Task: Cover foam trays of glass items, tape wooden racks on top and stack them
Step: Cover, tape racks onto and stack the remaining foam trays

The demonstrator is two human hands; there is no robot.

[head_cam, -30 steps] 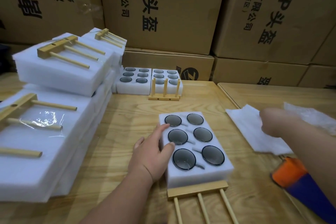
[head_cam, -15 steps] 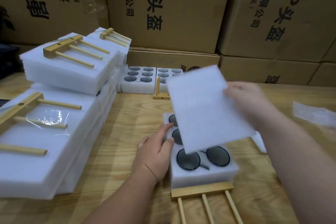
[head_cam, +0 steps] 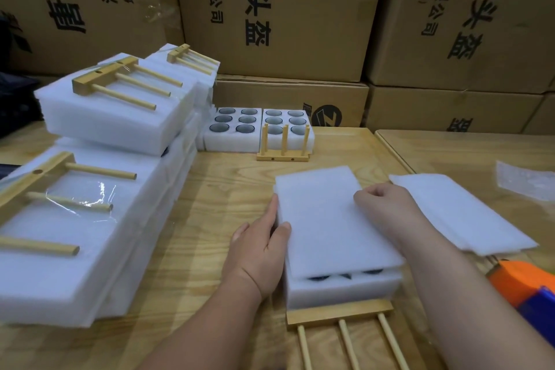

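A white foam sheet (head_cam: 333,219) lies on top of the foam tray (head_cam: 342,290) in the middle of the wooden table (head_cam: 222,189), not quite flat though: at the near edge there's a gap where dark glass pieces (head_cam: 345,276) peek out from under it. The left hand (head_cam: 259,245) is against the tray's left side, fingers fairly straight along the edge and thumb resting on the sheet. The right hand (head_cam: 381,200) sits on the sheet's right edge with the fingers curled, looks like it's pinching the sheet there, though the fingertips themselves are hidden. A wooden rack (head_cam: 341,314) lies flat just in front of the tray, touching its near side, three dowels pointing toward the person. To the right there's a pile of spare sheets (head_cam: 462,213), and near the right edge something orange and blue (head_cam: 522,285), can't tell what exactly. On the left is a stack of covered trays (head_cam: 90,219) with racks taped on top. Further back, two open trays (head_cam: 258,129) of glasses sit side by side, with an upright rack (head_cam: 283,146) in front of the right one. Cardboard boxes (head_cam: 285,9) fill the background.
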